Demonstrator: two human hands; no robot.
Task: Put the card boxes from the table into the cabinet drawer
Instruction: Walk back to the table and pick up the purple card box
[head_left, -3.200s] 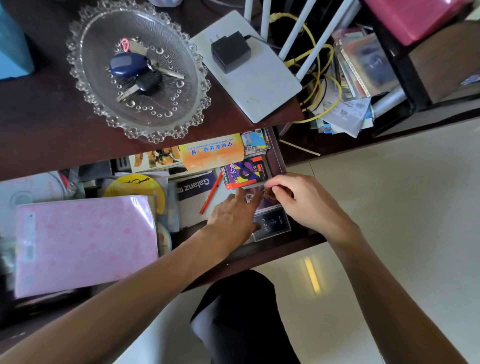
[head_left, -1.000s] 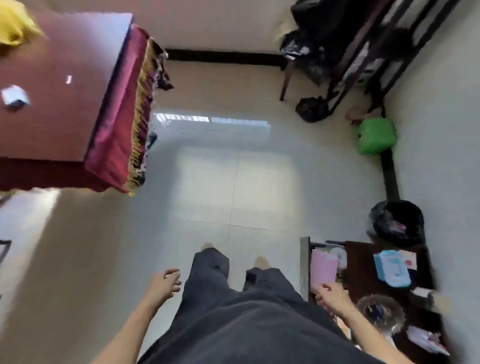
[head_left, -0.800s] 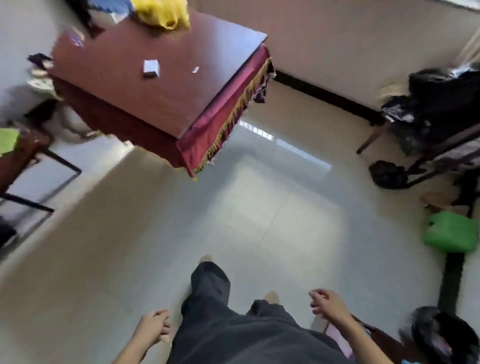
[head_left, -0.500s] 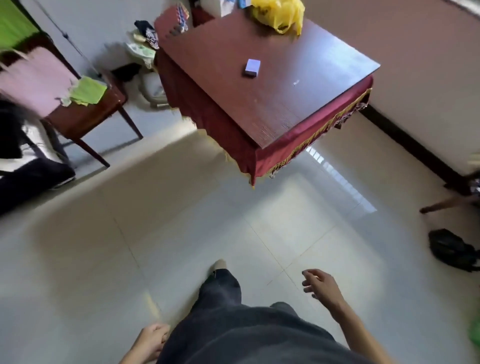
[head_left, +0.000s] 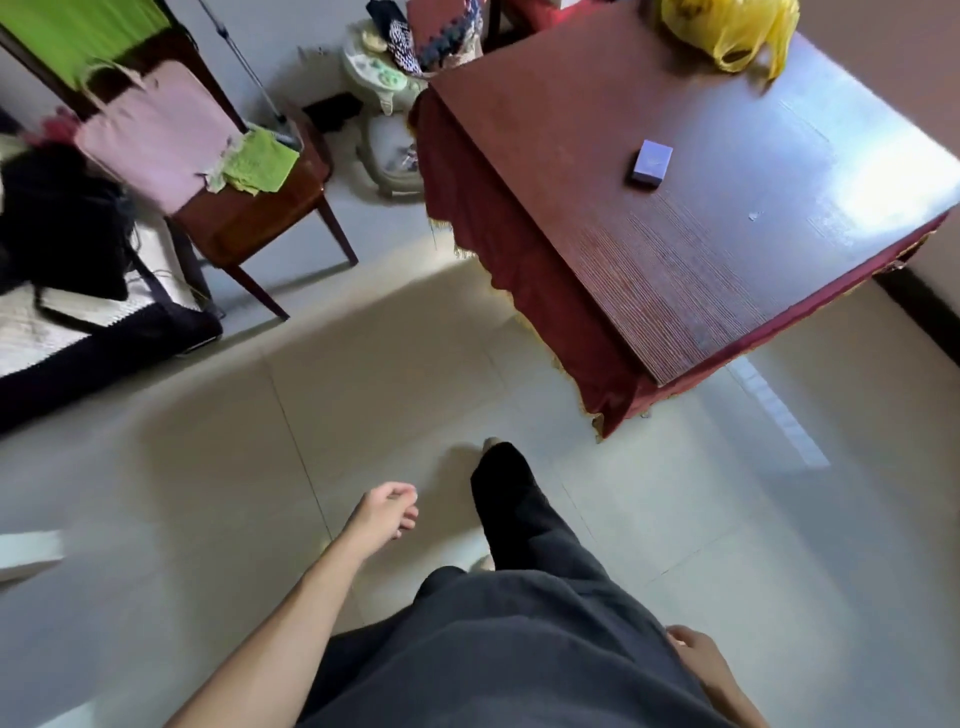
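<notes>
One small purple card box (head_left: 652, 162) lies flat on the reddish-brown table (head_left: 701, 270) at the upper right. The cabinet drawer is out of view. My left hand (head_left: 387, 514) hangs over the tiled floor, low centre-left, fingers loosely curled and holding nothing. My right hand (head_left: 693, 652) is at the lower right beside my dark trousers, loosely curled, with nothing in it. Both hands are far from the box.
A yellow plastic bag (head_left: 732, 31) sits at the table's far edge. A dark-red fringed cloth (head_left: 524, 270) hangs down the table's side. A wooden chair (head_left: 244, 218) with pink and green cloths stands at the left, a dark mat (head_left: 78, 332) beside it.
I have turned from the open drawer and walked across the room; the table with the purple box is now nearer. My left hand swung forward, my right hand swung back to my side.
</notes>
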